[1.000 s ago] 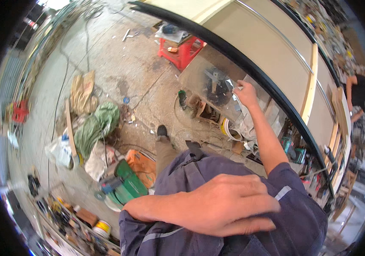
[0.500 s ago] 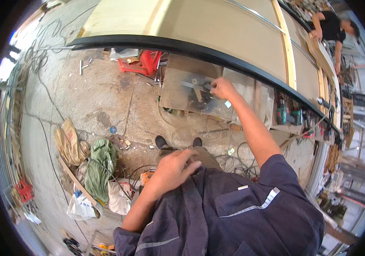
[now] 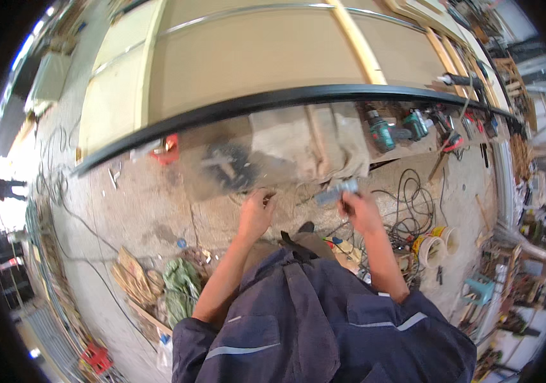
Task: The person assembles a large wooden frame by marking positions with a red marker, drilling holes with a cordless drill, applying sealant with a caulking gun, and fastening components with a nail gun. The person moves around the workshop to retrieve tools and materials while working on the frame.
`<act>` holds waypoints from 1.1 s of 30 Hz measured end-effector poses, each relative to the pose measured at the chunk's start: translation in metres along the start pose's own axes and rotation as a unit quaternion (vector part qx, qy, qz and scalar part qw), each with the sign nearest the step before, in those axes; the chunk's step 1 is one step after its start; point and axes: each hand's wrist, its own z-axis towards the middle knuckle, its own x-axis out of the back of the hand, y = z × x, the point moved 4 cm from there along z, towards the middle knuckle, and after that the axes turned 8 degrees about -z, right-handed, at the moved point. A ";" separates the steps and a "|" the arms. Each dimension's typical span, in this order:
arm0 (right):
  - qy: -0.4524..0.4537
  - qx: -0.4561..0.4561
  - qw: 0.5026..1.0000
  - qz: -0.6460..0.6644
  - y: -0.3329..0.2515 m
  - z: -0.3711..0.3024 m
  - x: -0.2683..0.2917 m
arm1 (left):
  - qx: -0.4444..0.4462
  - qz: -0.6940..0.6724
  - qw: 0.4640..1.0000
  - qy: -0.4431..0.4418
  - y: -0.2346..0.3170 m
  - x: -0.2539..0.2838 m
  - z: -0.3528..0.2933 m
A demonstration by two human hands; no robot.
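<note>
My right hand [image 3: 364, 214] is closed around a grey-blue oblong piece [image 3: 335, 192], blurred by motion, its kind unclear. My left hand [image 3: 257, 216] has its fingers curled in toward the thumb; whatever may be between them is too small to make out. Both hands are in front of my body, below the black bar [image 3: 292, 96] along the panel's near edge. Beyond my left hand, a dark round patch [image 3: 229, 167] with a light T-shaped piece on it shows on the low surface under the bar. Pale cloth [image 3: 286, 143] lies beside it.
A large beige panel [image 3: 254, 57] with wooden battens spans the far side. Green-and-black power drills [image 3: 380, 132] lie under its right part. Coiled cables [image 3: 407, 198] and white buckets [image 3: 431, 250] are on the floor at right. Sacks [image 3: 182, 287] lie at left.
My view has swung to the right. My right hand has drawn back from the low surface and now holds the grey-blue piece. The left hand has moved forward, its fingers curling.
</note>
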 end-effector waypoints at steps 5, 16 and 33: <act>0.085 -0.056 0.988 0.114 0.064 -0.055 0.102 | -0.117 0.228 0.958 0.127 0.019 -0.040 0.068; 0.204 0.030 0.965 0.163 0.055 -0.100 0.237 | -0.058 0.314 0.938 0.136 0.001 -0.074 0.110; 0.192 0.047 0.976 0.093 -0.062 -0.083 0.262 | -0.060 0.111 0.916 -0.381 0.238 -0.301 0.115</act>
